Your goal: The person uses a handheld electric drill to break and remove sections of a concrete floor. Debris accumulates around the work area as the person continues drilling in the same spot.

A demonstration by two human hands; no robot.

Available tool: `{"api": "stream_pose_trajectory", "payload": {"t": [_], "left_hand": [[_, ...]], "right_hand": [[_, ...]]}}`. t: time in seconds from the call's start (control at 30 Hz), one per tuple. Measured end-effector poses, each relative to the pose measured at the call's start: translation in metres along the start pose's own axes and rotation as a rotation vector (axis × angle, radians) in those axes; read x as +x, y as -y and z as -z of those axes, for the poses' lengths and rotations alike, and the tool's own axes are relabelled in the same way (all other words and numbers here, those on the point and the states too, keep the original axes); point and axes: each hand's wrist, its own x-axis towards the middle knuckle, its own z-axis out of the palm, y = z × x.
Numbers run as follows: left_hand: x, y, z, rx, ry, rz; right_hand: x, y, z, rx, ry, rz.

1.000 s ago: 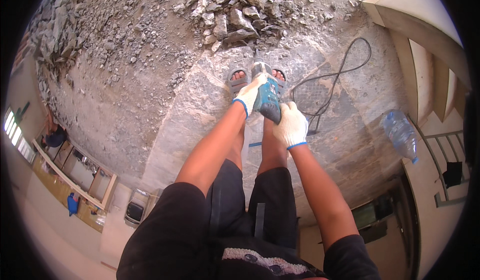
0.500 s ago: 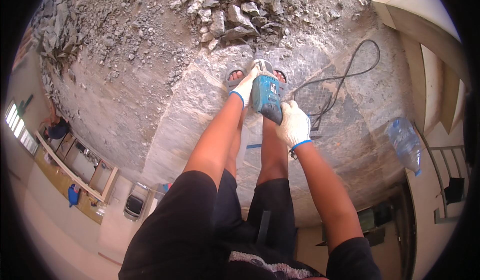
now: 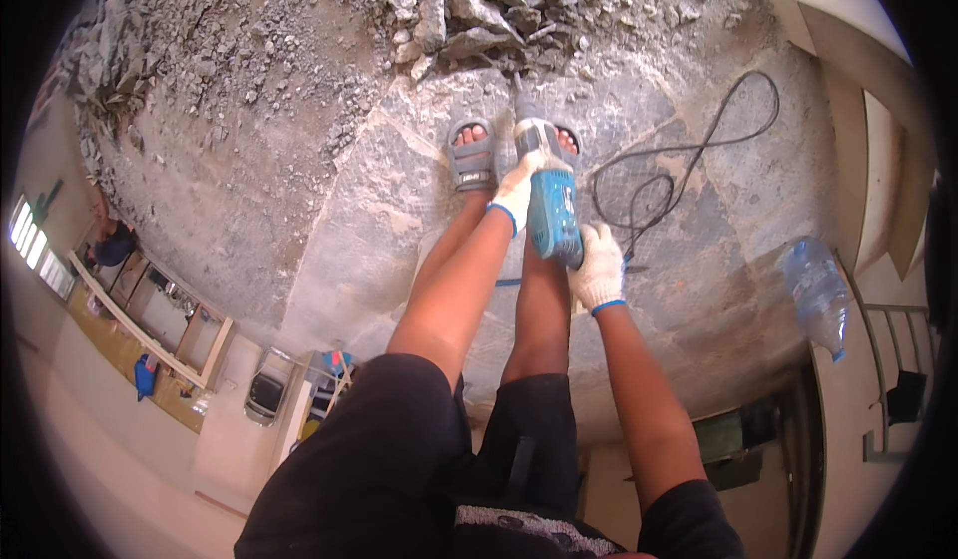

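A teal and grey rotary hammer drill [image 3: 554, 205] hangs between my arms, its chisel bit [image 3: 518, 90] pointing away from me at the broken edge of the floor. My left hand [image 3: 516, 188], in a white knit glove with a blue cuff, is closed around the front part of the tool. At the rear, my right hand [image 3: 599, 268], gloved the same way, grips the handle. The bit's tip is close to a heap of broken stone [image 3: 479, 20]; whether it touches cannot be made out. My sandalled feet stand on either side of the tool's front end.
A black power cable [image 3: 689, 150] lies in loops on the cracked slab to the right. Beyond it are a large clear plastic bottle [image 3: 816, 297] and pale steps [image 3: 848, 60]. Loose rubble [image 3: 239, 60] spreads across the far left. Another person [image 3: 112, 245] is at the left edge.
The drill has come nearer to me and slightly right, with both hands still on it. Its bit and my left sandal now show more fully.
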Motion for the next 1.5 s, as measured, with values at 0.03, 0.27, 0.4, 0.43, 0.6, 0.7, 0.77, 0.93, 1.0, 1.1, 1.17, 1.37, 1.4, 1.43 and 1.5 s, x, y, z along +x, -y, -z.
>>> {"api": "stream_pose_trajectory", "payload": {"t": [0.03,0.27,0.4,0.43,0.6,0.7,0.77,0.93,1.0,1.1,1.17,1.37,1.4,1.43,1.5], "left_hand": [[-0.008,-0.002,-0.007,-0.019,-0.021,-0.02],[-0.056,-0.046,-0.065,0.119,-0.204,0.045],[-0.079,-0.072,-0.062,0.259,-0.282,-0.099],[-0.081,-0.082,-0.061,0.264,-0.261,-0.146],[-0.084,-0.113,-0.08,0.255,-0.24,0.094],[-0.085,-0.087,-0.097,0.28,-0.23,0.189],[-0.081,-0.065,-0.103,-0.198,-0.115,0.232],[-0.049,-0.055,-0.096,0.28,-0.154,0.336],[-0.024,-0.062,-0.097,0.201,-0.12,0.359],[-0.007,-0.077,-0.093,0.169,-0.124,0.415],[0.0,-0.086,-0.093,0.306,-0.074,0.337],[0.005,-0.089,-0.074,0.2,-0.064,0.323],[0.008,-0.086,-0.067,0.196,-0.083,0.337],[0.014,-0.083,-0.062,0.136,-0.063,0.367],[0.026,-0.081,-0.051,0.206,-0.015,0.358]], "right_hand": [[-0.002,0.003,0.006,0.005,-0.036,0.028],[-0.024,0.054,0.04,0.067,-0.088,0.068],[-0.026,0.079,0.049,0.032,-0.136,0.156],[-0.025,0.086,0.052,0.045,-0.228,0.215],[-0.035,0.127,0.09,0.072,-0.14,0.074],[-0.049,0.134,0.114,0.061,-0.084,-0.044],[-0.057,0.13,0.123,0.038,-0.027,-0.11],[-0.034,0.112,0.126,-0.044,-0.05,-0.126],[-0.014,0.11,0.131,-0.073,-0.01,-0.177],[-0.003,0.119,0.142,-0.05,-0.026,-0.191],[0.007,0.129,0.147,-0.087,-0.013,-0.16],[0.014,0.133,0.13,-0.064,0.001,-0.139],[0.014,0.128,0.121,-0.073,0.005,-0.147],[0.015,0.124,0.111,-0.095,0.03,-0.187],[0.013,0.115,0.093,-0.039,-0.074,-0.163]]}}
